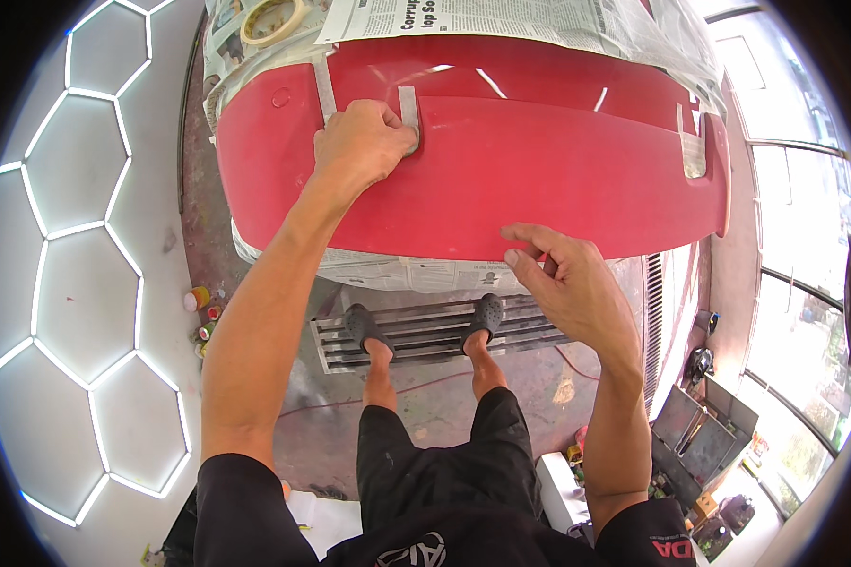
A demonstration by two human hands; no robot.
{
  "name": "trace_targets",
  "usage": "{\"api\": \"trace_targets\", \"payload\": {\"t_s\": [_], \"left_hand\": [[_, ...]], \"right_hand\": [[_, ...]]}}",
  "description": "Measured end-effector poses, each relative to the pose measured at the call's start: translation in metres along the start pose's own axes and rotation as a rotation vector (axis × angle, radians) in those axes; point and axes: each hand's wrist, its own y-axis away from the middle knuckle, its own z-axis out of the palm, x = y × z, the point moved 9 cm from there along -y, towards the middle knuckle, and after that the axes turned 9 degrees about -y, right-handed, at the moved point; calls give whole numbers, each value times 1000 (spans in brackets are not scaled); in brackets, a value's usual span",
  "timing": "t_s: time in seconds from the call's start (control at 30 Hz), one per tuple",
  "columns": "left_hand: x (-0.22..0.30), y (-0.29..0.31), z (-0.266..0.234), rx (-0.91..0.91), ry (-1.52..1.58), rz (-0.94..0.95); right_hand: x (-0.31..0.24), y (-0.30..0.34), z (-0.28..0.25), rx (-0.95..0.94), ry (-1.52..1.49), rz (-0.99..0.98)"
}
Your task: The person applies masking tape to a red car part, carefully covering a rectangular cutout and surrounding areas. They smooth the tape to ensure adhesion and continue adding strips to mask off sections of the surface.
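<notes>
A large red car panel (539, 180) with a matte lower part and a glossier upper part lies in front of me. My left hand (361, 142) is bent down onto its left part, between two strips of masking tape (408, 106). The fingers are curled together, and a small greyish bit shows at their edge; what they hold is mostly hidden. Just over the panel's near edge hovers my right hand (567, 279), thumb and fingers apart with nothing between them. Another pale tape patch (693, 156) covers a notch at the panel's right end.
Newspaper (501, 19) and plastic sheeting cover the surface beyond the panel, with a roll of masking tape (260, 40) at the far left. I stand on a low slatted platform (416, 331). Small containers (197, 299) sit on the floor at left; a grey toolbox (695, 435) is at right.
</notes>
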Motion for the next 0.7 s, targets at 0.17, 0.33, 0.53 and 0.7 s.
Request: {"api": "trace_targets", "payload": {"t_s": [0.17, 0.33, 0.53, 0.7], "left_hand": [[-2, 0, -3, 35, -64, 6], [-1, -2, -9, 37, -168, 61], [4, 4, -21, 304, -376, 209], [7, 5, -22, 378, -467, 374]], "right_hand": [[-19, -22, 10, 63, 29, -141], [-50, -80, 24, 170, 237, -413], [-73, -137, 43, 144, 412, -506], [-81, -163, 47, 86, 487, -418]]}}
